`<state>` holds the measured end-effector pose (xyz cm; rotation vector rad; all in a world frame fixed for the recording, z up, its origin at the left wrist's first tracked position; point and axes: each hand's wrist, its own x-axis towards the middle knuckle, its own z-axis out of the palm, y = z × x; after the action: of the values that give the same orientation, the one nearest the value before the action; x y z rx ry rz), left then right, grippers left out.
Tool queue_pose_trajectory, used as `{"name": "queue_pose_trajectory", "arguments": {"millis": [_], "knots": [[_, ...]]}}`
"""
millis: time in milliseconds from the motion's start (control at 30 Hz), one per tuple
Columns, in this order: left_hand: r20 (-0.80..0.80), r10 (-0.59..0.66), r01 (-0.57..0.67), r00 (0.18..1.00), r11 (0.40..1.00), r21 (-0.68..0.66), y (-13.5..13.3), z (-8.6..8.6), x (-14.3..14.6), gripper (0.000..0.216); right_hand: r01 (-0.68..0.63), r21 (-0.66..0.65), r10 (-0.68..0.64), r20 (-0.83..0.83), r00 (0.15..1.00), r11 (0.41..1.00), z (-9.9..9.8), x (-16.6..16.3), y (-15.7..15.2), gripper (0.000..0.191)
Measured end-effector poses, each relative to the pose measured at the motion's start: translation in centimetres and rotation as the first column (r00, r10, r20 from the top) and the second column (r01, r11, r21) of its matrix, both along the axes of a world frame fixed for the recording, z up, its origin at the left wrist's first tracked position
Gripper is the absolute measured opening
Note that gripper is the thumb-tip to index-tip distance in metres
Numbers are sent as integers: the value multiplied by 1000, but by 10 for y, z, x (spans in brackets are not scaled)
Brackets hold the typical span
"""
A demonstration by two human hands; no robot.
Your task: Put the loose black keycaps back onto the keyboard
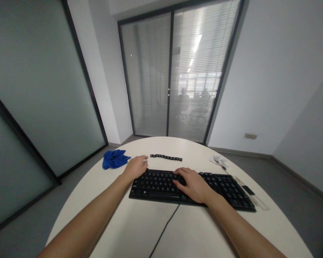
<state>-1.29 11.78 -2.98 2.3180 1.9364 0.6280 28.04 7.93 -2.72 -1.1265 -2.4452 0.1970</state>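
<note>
A black keyboard point(161, 195) lies on the round white table point(118, 222), its cable point(165, 225) running toward me. My left hand point(136, 167) is at the keyboard's upper left corner, fingers stretched forward and slightly apart, with nothing visible in them. Over the middle of the keyboard rests my right hand point(192, 183), thumb and forefinger spread on the keys; the keys beneath the palm are hidden. Beyond the keyboard, several small black keycaps point(166, 157) form a slightly wavy row, a short way from my left fingertips.
To the left of my left hand sits a crumpled blue cloth point(114, 159). A crumpled white item point(218, 159), a pale cord point(261, 203) and a small black piece point(248, 190) lie along the right side. Glass doors with blinds point(153, 79) stand behind the table.
</note>
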Motion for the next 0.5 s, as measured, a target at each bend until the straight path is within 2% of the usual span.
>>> {"name": "queue_pose_trajectory", "arguments": {"millis": [200,333,500], "knots": [[-17,-28,27,999,995,-93,40,-3,3,50,8,-10,-8,3,1000,1000,-1,0,1,32],[-41,-10,5,999,992,-125,53,-12,8,61,22,-11,-22,-8,1000,1000,-1,0,0,30],[-71,12,-23,997,986,-163,62,-19,10,59,14,-14,-15,-11,1000,1000,0,0,-2,31]]}}
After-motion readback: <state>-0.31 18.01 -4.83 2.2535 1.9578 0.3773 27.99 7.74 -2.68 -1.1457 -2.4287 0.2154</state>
